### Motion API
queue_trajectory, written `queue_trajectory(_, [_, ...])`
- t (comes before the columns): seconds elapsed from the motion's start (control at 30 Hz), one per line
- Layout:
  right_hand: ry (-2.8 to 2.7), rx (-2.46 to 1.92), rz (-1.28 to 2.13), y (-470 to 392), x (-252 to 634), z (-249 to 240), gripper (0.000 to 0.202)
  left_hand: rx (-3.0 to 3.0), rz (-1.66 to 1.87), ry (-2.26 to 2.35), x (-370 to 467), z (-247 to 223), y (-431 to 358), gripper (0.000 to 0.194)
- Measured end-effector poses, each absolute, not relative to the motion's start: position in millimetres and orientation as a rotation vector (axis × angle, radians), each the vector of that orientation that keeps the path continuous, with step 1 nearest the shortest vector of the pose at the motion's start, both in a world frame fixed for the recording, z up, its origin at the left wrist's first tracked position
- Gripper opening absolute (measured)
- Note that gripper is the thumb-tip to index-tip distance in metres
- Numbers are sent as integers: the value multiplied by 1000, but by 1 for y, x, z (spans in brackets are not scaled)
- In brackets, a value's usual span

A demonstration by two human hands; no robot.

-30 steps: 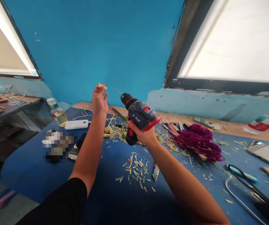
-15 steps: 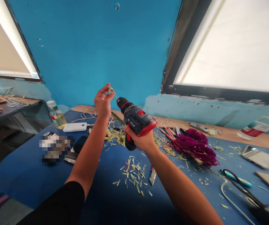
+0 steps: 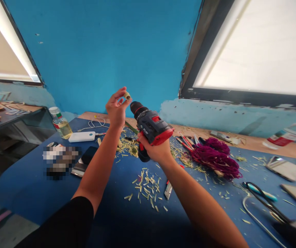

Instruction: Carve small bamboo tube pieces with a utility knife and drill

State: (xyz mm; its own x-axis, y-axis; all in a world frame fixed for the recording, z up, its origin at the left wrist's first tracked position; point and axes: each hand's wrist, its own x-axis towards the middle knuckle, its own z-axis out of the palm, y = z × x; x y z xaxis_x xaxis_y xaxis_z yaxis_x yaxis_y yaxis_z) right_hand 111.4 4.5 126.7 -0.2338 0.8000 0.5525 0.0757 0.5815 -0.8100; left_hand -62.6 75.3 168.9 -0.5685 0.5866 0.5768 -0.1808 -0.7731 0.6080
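Raised over the far side of the table, my left hand (image 3: 117,109) pinches a short, pale hollow piece (image 3: 127,96) between thumb and fingers, its open end turned toward the drill. My right hand (image 3: 158,150) is wrapped round the grip of a black and red power drill (image 3: 153,125). The drill's chuck points up and left, close beside the hollow piece. No bit shows clearly between the chuck and the piece. Both hands are above the table, in front of the blue wall.
The blue table (image 3: 26,193) bears pale shavings (image 3: 148,187), a utility knife (image 3: 168,190), purple yarn (image 3: 215,160), a white power bank (image 3: 82,136) and a phone (image 3: 283,168). A bottle of yellowish liquid (image 3: 61,124) stands at the left; a clear bottle (image 3: 287,136) is at the right.
The hollow piece has tilted and moved slightly right with my left hand, nearer the drill's chuck. The thin bit visible before no longer shows. The view has shifted slightly.
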Motion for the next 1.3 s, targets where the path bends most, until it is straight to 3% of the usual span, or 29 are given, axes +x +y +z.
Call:
queue_trajectory(0.63, [-1671, -719, 821, 6, 114, 129, 31, 1119, 2299, 711, -58, 171, 74, 25])
queue_trajectory(1.3, [-1652, -827, 864, 0, 111, 143, 16, 1066, 2248, 689, -56, 165, 89, 25])
